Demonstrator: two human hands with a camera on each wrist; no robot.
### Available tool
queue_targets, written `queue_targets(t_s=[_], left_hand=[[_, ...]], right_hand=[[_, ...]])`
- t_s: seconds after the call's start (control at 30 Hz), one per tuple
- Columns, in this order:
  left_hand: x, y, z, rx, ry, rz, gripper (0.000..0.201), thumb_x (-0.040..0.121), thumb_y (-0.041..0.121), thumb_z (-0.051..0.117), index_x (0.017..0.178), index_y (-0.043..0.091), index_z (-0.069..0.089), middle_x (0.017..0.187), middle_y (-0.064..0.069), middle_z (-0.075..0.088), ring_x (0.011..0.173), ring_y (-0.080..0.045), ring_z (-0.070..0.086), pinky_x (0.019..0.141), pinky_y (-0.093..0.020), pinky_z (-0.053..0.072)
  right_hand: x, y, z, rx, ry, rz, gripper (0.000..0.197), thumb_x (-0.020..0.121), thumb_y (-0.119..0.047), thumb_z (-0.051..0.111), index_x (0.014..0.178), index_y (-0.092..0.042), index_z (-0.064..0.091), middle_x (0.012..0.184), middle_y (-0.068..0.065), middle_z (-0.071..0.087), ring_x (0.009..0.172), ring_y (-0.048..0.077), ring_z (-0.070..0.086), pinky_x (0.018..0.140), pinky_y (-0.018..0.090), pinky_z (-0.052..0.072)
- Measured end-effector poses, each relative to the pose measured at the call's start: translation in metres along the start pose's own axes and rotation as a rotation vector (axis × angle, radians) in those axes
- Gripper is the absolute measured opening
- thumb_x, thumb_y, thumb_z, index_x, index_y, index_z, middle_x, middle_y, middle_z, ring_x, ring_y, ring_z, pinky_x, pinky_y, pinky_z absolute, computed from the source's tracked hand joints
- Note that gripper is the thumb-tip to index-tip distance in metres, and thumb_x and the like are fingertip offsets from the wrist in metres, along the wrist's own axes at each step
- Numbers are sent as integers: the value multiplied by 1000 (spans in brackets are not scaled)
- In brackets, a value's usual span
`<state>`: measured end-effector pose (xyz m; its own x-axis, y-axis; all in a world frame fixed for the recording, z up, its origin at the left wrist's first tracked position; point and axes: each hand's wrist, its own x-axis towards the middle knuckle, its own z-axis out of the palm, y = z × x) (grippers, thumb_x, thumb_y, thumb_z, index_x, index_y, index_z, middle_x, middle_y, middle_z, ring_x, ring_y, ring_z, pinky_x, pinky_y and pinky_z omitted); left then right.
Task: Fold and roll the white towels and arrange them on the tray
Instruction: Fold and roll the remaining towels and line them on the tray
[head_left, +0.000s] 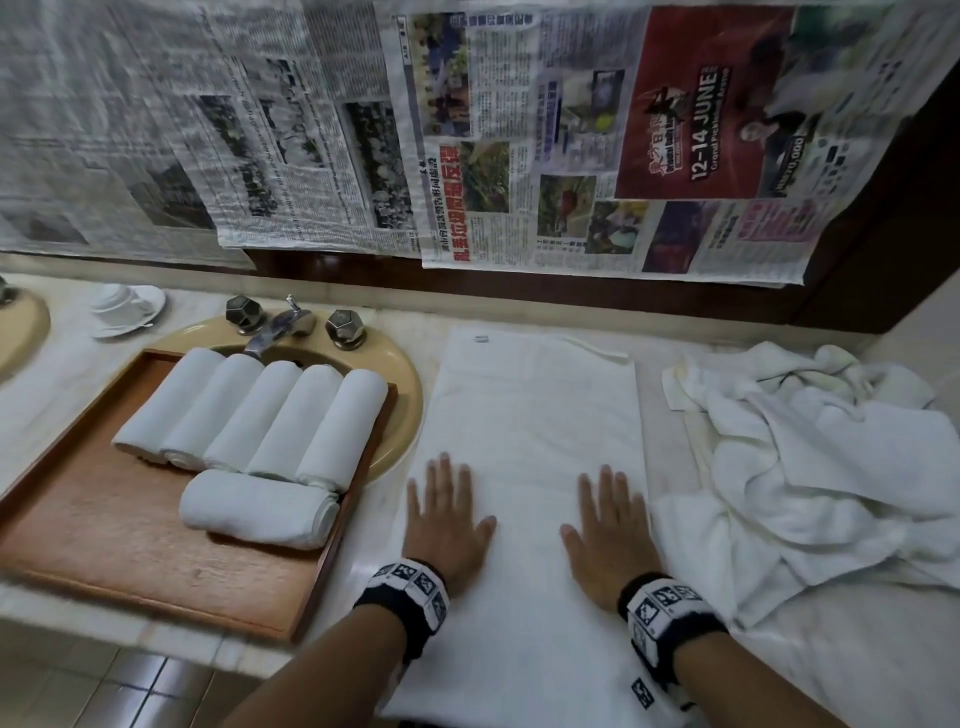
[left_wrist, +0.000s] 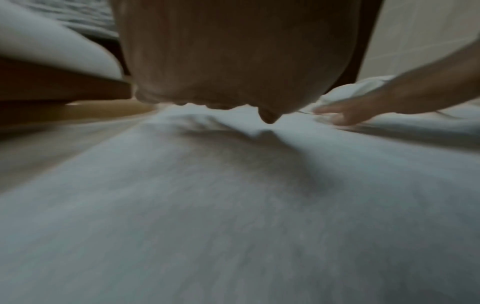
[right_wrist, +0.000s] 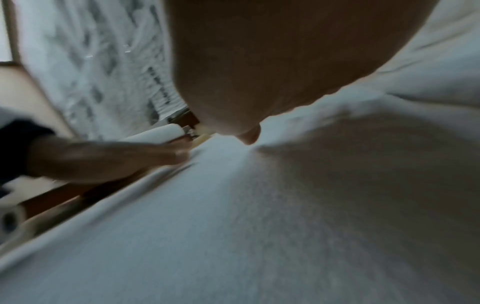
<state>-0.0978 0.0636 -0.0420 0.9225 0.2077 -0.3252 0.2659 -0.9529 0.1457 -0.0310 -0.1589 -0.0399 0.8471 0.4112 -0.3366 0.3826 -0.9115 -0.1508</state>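
Head: left hand (head_left: 448, 525) and right hand (head_left: 608, 540) lay flat, fingers straight, on the folded towel (head_left: 535, 415); tray (head_left: 104, 535) with six rolled towels (head_left: 249, 415) sat left of the fingers, loose towel pile (head_left: 810, 467) right.
Left wrist: palm (left_wrist: 233, 57) pressed the towel.
Right wrist: same, blurred.

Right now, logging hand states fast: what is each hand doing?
Left hand: open, flat on the folded towel, holding nothing.
Right hand: open, flat on the same towel, holding nothing.
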Motion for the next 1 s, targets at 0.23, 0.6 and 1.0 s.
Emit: queue_targets(t_s=[0.23,0.6,1.0], left_hand=[[29,-1,5,59,-103,110,80,99,68,13,156,24,-22,159,1,-36,149,-22,-30,121,-51,-15],[122,1,-23,98,-89,167,76,100,66,10,155,27,-24,156,3,-38,149,-23,-30,122,-52,-11],[182,11,-39,45,-48,248,71,102,61,10,158,27,-18,160,0,-35,149,-23,-30,122,-51,-11]], right_hand=[[37,10,-5,14,-76,12,69,103,-54,15,156,-27,-19,159,7,-34,150,26,-26,121,46,-14],[111,12,-21,12,-74,-2,75,88,-68,-5,156,-36,-16,159,1,-33,151,25,-21,121,48,-10],[170,-5,-48,82,-103,-7,62,105,-52,16,155,-38,-18,158,-3,-36,148,21,-30,121,45,-16]])
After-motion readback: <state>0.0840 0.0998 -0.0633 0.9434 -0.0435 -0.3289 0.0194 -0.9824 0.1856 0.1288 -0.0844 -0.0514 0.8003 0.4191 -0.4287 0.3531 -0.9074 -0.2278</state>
